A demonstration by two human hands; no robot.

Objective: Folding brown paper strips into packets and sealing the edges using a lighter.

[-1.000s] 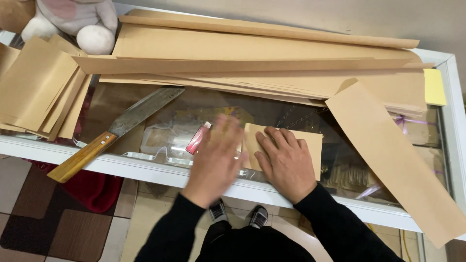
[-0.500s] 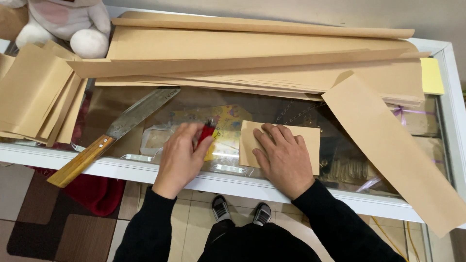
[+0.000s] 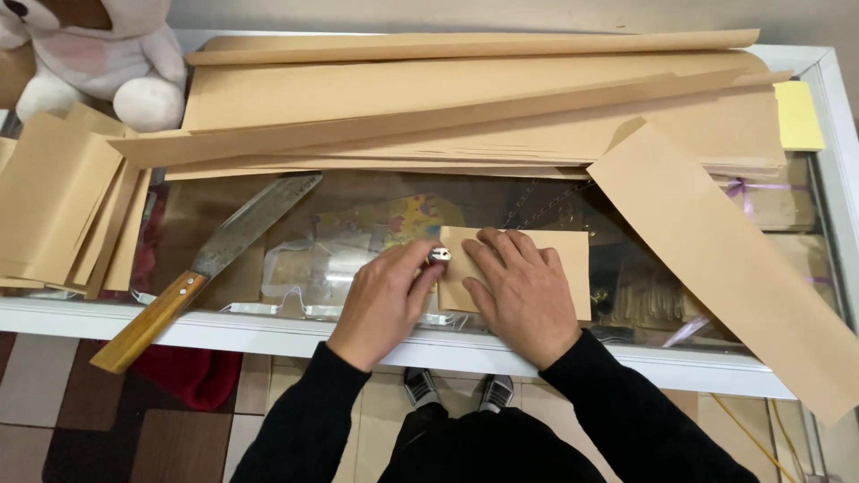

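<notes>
My right hand [image 3: 523,291] lies flat on a small rectangle of brown paper [image 3: 570,268] on the glass counter top [image 3: 224,268]. My left hand [image 3: 380,300] is closed around a small tool; only its silver tip [image 3: 439,255] shows, touching the paper's left edge beside my right thumb. The tool's body is hidden inside my fist.
A large knife [image 3: 246,228] with a wooden handle lies at the left, its handle past the counter's front rim. Long brown paper sheets [image 3: 465,98] cover the back. A loose strip [image 3: 725,268] slants at the right. Cut paper pieces [image 3: 54,206], a plush toy [image 3: 98,63] and a yellow pad [image 3: 798,116] sit at the edges.
My left hand went left to a red item on the glass, closed on it and came back to the small paper's left edge. My right hand stayed on the paper.
</notes>
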